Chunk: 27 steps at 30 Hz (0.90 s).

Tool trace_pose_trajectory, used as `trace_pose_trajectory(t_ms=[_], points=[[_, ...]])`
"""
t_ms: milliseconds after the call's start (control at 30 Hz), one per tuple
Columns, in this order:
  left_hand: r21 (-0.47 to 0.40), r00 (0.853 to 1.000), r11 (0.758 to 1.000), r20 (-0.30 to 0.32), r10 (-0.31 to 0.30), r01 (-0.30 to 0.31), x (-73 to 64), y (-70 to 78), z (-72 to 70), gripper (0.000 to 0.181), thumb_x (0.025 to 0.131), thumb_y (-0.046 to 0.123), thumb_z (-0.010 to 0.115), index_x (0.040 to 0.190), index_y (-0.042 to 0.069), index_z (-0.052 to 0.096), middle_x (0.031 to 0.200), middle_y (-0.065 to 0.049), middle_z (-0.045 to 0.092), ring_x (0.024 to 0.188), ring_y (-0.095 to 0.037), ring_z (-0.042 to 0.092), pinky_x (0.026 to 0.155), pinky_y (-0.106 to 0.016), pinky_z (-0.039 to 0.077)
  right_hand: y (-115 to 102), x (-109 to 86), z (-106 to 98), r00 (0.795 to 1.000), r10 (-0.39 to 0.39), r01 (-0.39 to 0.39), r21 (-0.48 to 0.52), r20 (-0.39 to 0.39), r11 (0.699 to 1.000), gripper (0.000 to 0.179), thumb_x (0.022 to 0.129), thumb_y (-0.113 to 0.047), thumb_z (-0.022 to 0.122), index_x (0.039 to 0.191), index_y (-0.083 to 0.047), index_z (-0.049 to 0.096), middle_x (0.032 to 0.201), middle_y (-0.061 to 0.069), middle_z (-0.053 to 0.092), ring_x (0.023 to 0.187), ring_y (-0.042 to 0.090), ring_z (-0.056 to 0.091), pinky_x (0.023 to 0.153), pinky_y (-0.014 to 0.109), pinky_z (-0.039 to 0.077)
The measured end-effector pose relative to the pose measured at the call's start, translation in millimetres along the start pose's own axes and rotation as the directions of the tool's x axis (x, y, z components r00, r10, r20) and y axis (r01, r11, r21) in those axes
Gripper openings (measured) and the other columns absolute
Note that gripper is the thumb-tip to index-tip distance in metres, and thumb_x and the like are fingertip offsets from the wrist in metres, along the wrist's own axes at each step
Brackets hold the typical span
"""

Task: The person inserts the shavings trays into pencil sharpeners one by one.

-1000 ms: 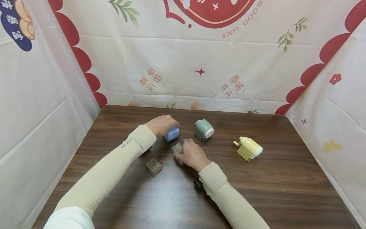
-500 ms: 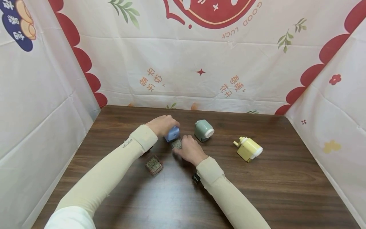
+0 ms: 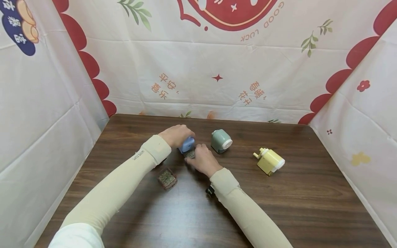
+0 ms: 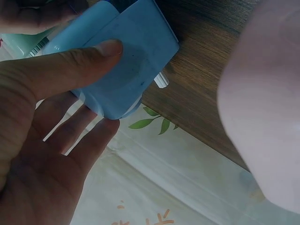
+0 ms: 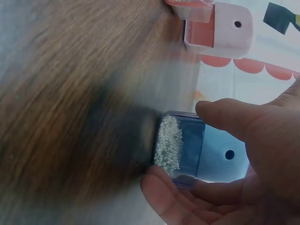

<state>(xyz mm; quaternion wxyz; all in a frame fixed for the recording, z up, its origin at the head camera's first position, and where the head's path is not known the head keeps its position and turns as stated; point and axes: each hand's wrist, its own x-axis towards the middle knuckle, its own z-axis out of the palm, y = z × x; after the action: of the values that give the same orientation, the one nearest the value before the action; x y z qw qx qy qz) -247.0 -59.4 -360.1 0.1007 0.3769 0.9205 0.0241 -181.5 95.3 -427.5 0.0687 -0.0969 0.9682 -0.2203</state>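
Observation:
My left hand [image 3: 176, 135] grips a blue pencil sharpener [image 3: 187, 144], thumb on one side and fingers around the other in the left wrist view. With thumb and fingers, my right hand [image 3: 203, 160] pinches the sharpener's clear shavings drawer [image 5: 169, 146]. Pale shavings fill part of it. The drawer sits partly inside the blue body [image 5: 224, 155], its front still sticking out. Beyond, in the right wrist view, a pink pencil sharpener [image 5: 233, 26] stands with its drawer opening exposed; the left arm mostly hides it in the head view.
A reddish clear drawer of shavings [image 3: 167, 179] lies on the brown table [image 3: 173, 217], left of my right hand. A green pencil sharpener [image 3: 221, 140] stands just right of the blue one. Farther right is a yellow pencil sharpener [image 3: 270, 162]. A printed cloth [image 3: 192, 62] hangs behind.
My right hand has moved away from me and slightly left, sliding the drawer toward and into the blue pencil sharpener. The left hand has held nearly still.

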Motion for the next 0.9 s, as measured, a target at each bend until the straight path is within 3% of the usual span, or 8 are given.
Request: trace_pose_trajectory(t_ms=[300,900], points=[[-0.002,1.000,1.000,-0.019,0.009,-0.009,0.9,-0.4,1.6,0.040,0.097,-0.002,0.077,0.135,0.008,0.075,0.130,-0.012,0.077,0.115,-0.028,0.075,0.097,-0.039,0.062,-1.2,12.9,6.2,1.000,0.007,-0.005,0.066,-0.029,0.998,0.066,0.099,-0.036,0.080,0.136,0.013,0.058,0.127,0.030,0.063,0.113,0.042,0.068,0.098,0.053,0.059],[-0.008,1.000,1.000,-0.007,0.011,-0.011,2.8,-0.9,1.9,0.037,0.101,-0.003,0.072,0.136,0.009,0.075,0.131,-0.011,0.077,0.114,-0.027,0.075,0.098,-0.039,0.061,-1.2,19.5,10.1,0.996,-0.026,0.035,0.102,-0.087,0.994,0.061,0.098,-0.033,0.081,0.133,0.013,0.060,0.119,0.027,0.065,0.108,0.040,0.068,0.096,0.052,0.059]])
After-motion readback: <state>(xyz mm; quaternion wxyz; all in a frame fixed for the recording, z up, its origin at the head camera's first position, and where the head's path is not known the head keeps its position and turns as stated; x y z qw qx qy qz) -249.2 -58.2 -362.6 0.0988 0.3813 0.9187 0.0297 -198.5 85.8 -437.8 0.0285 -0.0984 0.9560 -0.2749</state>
